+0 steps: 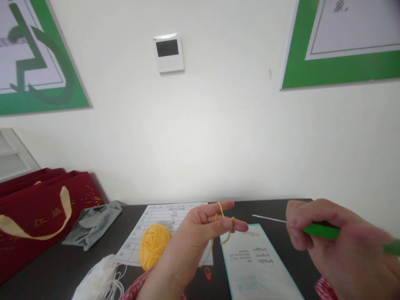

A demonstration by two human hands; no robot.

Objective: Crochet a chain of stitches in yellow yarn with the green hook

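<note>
My left hand (200, 237) is raised over the black table (62, 266), fingers spread, with a strand of yellow yarn (220, 211) looped around two fingers and trailing down. The yellow yarn ball (153, 245) lies just left of that hand on a printed form (162, 225). My right hand (337, 250) grips a crochet hook (318, 230) by its green handle; the thin metal tip points left toward the left fingers, a short gap away.
A teal-edged white packet (259, 266) lies between my hands. A small orange clip (208, 273) sits near it. White cord (100, 281), a grey cloth (93, 223) and dark red gift bags (40, 208) fill the left side. The wall is close behind.
</note>
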